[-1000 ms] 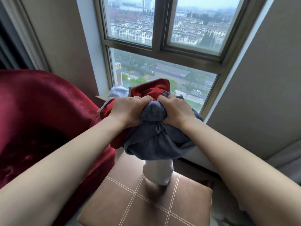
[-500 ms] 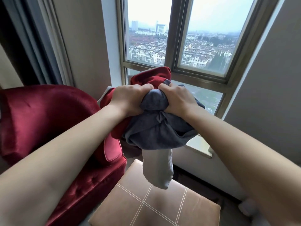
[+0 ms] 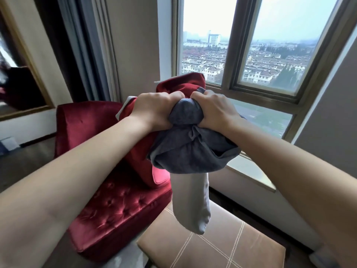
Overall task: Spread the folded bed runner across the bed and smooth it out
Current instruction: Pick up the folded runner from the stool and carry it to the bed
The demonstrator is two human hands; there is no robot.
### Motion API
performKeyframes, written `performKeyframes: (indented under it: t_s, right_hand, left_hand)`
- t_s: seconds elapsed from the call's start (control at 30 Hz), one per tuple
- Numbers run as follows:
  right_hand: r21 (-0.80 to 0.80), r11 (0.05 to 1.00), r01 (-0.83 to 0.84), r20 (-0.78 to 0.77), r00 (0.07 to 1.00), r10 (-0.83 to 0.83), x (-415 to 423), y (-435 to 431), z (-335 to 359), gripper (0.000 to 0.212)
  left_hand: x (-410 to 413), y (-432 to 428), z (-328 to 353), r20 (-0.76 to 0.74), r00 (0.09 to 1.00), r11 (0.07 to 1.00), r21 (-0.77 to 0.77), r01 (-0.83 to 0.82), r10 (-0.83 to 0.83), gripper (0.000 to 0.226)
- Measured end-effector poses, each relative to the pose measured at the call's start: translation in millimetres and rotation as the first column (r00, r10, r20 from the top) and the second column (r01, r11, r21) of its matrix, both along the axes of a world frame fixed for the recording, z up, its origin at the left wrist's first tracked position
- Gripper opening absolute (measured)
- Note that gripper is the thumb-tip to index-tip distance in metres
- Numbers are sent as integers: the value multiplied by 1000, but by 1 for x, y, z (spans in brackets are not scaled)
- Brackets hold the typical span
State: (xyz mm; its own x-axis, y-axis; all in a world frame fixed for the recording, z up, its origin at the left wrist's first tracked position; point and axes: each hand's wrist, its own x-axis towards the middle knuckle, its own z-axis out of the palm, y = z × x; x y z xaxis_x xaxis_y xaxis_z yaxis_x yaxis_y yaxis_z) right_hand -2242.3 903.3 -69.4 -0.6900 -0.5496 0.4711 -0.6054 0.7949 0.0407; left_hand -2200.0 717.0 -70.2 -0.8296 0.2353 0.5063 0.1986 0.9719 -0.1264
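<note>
Fingers (image 3: 171, 97) of the left hand (image 3: 152, 111) are curled tight into a fist, knuckles up, with a wad of cloth bunched inside the grip. The right hand (image 3: 215, 111) does the same just beside it, its own fingers dug into the same wad, so that a rounded knob of grey fabric bulges up between the two fists. Both forearms reach forward from the lower corners of the head view.

What they grip is the bed runner (image 3: 190, 149), crumpled into a bundle and held in mid-air in front of the person. Its grey side faces the camera in gathered folds below the hands. Its red side shows behind the knuckles and down the left of the bundle, with a thin pale edge at the far left. A paler grey tail of the cloth hangs straight down from the bundle, its tip free in the air above a tan stool (image 3: 231, 250) with light stitched lines.

Behind and below the left arm stands a red tufted armchair (image 3: 116, 206), with a red cushion (image 3: 160, 176) on its seat. Beyond the bundle is a window (image 3: 270, 55) looking out on rooftops, with a pale sill (image 3: 251, 173) under it. A grey curtain (image 3: 90, 47) hangs to the left.
</note>
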Motion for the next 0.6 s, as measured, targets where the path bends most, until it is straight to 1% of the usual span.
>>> performKeyframes:
  t_s: [0.27,0.5,0.6]
  right_hand:
    - [-6,982,-190,-49,981,189,30,-53,36,48]
    - [-19,922,-387,-53,921,385,74,-110,50,49]
    - [-7,891,-454,-84,888,452,100,-136,53,48]
  left_hand:
    - [71,-38,35,-49,978,979,6,-202,202,51]
    - [148,-73,49,-76,909,912,11,-409,409,50]
    - [185,-89,50,-96,870,875,11,-485,484,49]
